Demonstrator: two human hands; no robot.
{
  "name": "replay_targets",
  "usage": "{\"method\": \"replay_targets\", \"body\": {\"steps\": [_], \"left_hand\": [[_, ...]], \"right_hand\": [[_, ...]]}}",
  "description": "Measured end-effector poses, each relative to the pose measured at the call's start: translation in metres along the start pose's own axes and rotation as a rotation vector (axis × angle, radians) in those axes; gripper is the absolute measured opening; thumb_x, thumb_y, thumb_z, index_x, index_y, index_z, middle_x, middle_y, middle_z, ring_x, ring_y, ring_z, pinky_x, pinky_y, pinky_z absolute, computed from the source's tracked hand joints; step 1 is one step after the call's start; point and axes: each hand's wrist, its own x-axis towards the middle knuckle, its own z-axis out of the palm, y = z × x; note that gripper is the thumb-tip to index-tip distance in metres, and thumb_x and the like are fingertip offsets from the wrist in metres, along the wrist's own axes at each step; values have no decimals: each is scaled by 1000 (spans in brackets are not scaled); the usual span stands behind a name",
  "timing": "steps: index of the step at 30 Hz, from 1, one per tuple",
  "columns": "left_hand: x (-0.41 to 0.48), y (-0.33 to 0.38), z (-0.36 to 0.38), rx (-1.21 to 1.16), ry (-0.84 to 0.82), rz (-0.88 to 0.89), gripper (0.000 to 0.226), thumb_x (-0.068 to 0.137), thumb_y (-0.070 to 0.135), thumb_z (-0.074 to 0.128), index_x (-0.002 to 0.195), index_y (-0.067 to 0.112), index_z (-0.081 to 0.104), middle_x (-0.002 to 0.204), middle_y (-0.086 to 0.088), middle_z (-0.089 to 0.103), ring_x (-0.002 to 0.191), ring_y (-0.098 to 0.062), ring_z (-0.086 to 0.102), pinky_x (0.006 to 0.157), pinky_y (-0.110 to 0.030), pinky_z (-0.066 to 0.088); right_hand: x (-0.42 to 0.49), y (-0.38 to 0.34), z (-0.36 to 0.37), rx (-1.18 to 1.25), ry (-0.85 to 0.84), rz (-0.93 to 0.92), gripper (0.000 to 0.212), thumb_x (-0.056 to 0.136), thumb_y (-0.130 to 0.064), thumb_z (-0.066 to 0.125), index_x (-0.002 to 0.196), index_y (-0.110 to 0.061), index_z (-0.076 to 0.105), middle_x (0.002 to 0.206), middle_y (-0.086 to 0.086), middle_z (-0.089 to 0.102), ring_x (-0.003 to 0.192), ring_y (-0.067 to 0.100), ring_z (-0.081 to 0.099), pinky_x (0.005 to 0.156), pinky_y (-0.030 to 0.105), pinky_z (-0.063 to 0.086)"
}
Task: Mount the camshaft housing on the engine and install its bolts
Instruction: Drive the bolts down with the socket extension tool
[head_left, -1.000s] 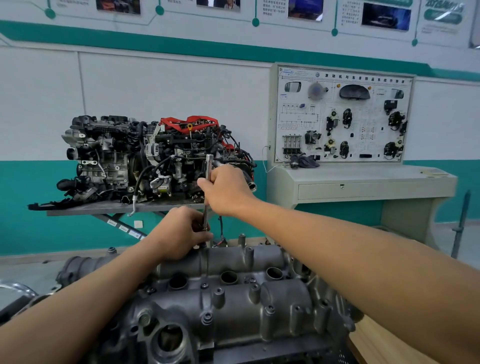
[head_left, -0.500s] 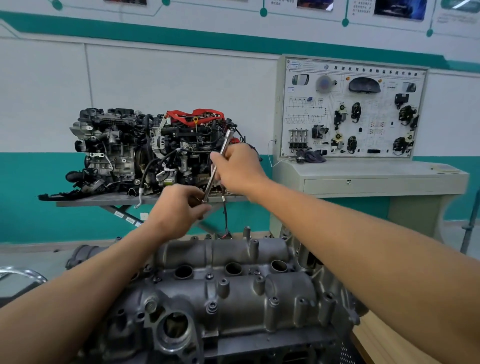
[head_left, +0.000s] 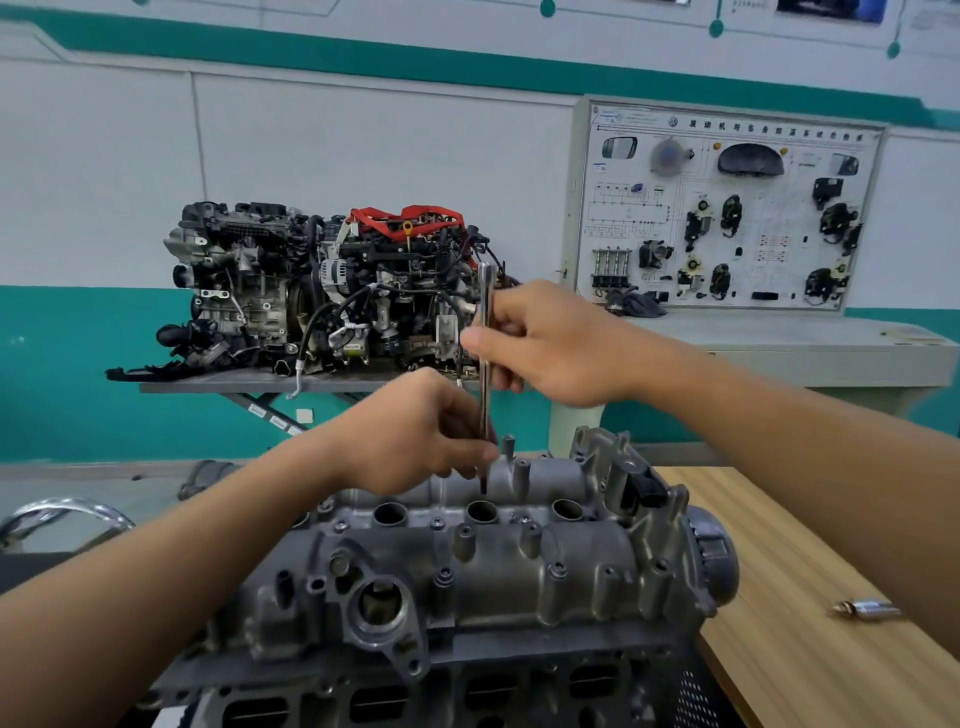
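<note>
While both hands work one tool, layout noted left to right.

Lower left edge: curved chrome bar (head_left: 62, 512), idle.

Upper left of centre: complete display engine (head_left: 322, 291) on a grey stand, not part of this job.

Centre: left hand (head_left: 415, 431), fingers pinching the low end of a long slim driver (head_left: 485, 364). Judged a guiding grip, steering the dark tip to its seat. The driver stands near upright. Its tip ends at the far row of the camshaft housing (head_left: 493, 571), just behind the middle round well and beside a tall boss. Cannot tell whether the tip sits in a bolt head.

Right of centre: right hand (head_left: 550, 343) clenched round the driver's upper shaft, likely held high for turning.

The housing lies directly below both grips at lower centre, seated on the engine (head_left: 519, 675). Small bolt heads (head_left: 438, 523) show along its middle row.

Upper right: wiring training board (head_left: 727, 208).

Lower right: loose chrome socket (head_left: 867, 609) on the wooden table (head_left: 779, 649), well apart from either hand.
</note>
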Motion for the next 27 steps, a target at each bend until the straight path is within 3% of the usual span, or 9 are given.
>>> {"method": "replay_targets", "body": {"steps": [2, 8, 13, 18, 20, 24, 27], "left_hand": [[1, 9, 7, 11, -37, 14, 4, 86, 18, 77, 86, 14, 78, 76, -2, 78, 72, -21, 73, 69, -33, 60], [10, 20, 26, 30, -56, -7, 8, 87, 16, 76, 90, 9, 77, 80, -5, 78, 71, -17, 74, 71, -34, 61], [14, 42, 33, 1, -16, 42, 9, 89, 19, 74, 92, 12, 77, 77, 0, 78, 67, -11, 72, 66, -24, 59], [24, 95, 57, -184, 56, 112, 12, 92, 27, 69, 94, 16, 74, 79, 0, 79, 77, -24, 75, 77, -44, 61], [32, 123, 80, -318, 26, 144, 10, 95, 21, 65, 93, 16, 73, 81, -3, 79, 78, -24, 76, 77, -42, 62], [41, 179, 144, -458, -96, 173, 12, 98, 5, 58, 98, 8, 70, 86, -10, 77, 74, -22, 76, 61, -31, 59], [40, 207, 195, -556, -234, 152, 15, 97, 4, 59, 109, 11, 64, 88, -8, 78, 75, -19, 77, 63, -27, 60]], "right_hand": [[-16, -1, -2, -40, -28, -40, 32, 101, -28, 52, 81, -3, 57, 65, 3, 67, 56, 3, 64, 57, 24, 53], [-39, 8, -15, -76, -104, 67, 28, 103, -26, 47, 94, -2, 61, 76, 6, 70, 67, 13, 66, 67, 29, 55], [-60, 9, -37, 62, 6, 144, 27, 103, -22, 49, 87, -2, 59, 69, 6, 68, 56, 5, 62, 48, 14, 45], [-118, 13, -83, 246, 216, 354, 26, 102, -25, 52, 87, -6, 62, 63, 1, 70, 58, 14, 64, 48, 22, 47], [-152, 15, -95, 277, 209, 425, 27, 102, -24, 54, 86, -5, 64, 65, 3, 71, 59, 15, 65, 48, 21, 47], [-230, 21, -115, 250, 222, 569, 25, 98, -24, 59, 80, -9, 66, 67, 2, 72, 59, 13, 65, 48, 18, 48], [-294, 30, -134, 242, 275, 732, 23, 96, -31, 62, 79, -17, 69, 72, 4, 72, 62, 14, 65, 50, 20, 47]]}}
